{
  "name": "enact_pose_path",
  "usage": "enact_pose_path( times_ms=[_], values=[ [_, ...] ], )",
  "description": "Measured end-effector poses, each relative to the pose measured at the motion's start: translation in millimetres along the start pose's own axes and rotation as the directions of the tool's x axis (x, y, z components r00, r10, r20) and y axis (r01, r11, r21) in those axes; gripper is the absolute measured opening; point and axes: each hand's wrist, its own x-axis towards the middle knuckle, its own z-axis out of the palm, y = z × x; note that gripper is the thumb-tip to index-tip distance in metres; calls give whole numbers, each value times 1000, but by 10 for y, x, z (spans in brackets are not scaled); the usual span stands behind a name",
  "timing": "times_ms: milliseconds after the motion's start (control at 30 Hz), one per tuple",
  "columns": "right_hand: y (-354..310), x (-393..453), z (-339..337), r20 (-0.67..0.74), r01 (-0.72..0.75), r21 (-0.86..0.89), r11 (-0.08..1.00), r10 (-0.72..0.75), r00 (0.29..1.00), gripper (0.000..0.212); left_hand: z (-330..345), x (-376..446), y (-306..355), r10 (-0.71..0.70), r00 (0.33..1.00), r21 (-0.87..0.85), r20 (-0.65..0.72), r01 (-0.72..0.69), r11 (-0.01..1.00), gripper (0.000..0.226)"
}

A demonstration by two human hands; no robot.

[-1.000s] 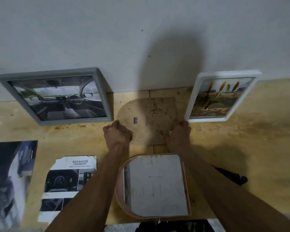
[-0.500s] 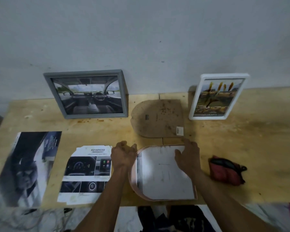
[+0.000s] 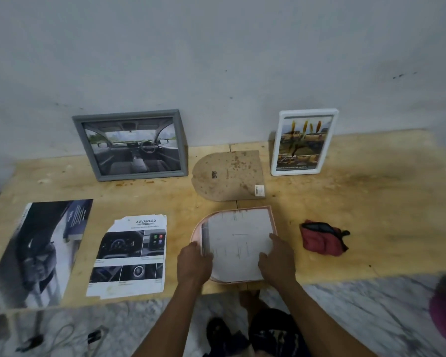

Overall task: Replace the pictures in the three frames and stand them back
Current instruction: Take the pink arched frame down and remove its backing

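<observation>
hands — left (image 3: 195, 264), right (image 3: 277, 258) flat | pressing paper (image 3: 238, 246) in pink frame (image 3: 195, 234) between them

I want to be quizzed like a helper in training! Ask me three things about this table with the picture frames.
1. True or false: the grey frame stands against the wall.
2. Which thing lies right of the pink frame? A) red cloth B) brown backing board C) car brochure page
3. Fill in: the left hand and right hand both touch the white ____ lying in the pink frame.

Key: 1 true; 2 A; 3 sheet.
</observation>
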Motion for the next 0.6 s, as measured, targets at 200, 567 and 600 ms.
enact_pose_path(
  times_ms=[200,567,600],
  values=[
    [21,48,0,24,12,-61,998,-10,1000,65,-34,-20,78,-109,992,-131,-58,100,986,46],
    [25,117,-24,74,-5,-46,999,9,997,63,-64,119,95,-206,977,-185,-51,194,963,13],
    [20,122,-24,72,-3,-56,998,7,997,62,-72,125,76,-197,978,-159,-66,185,970,15]
  ],
)
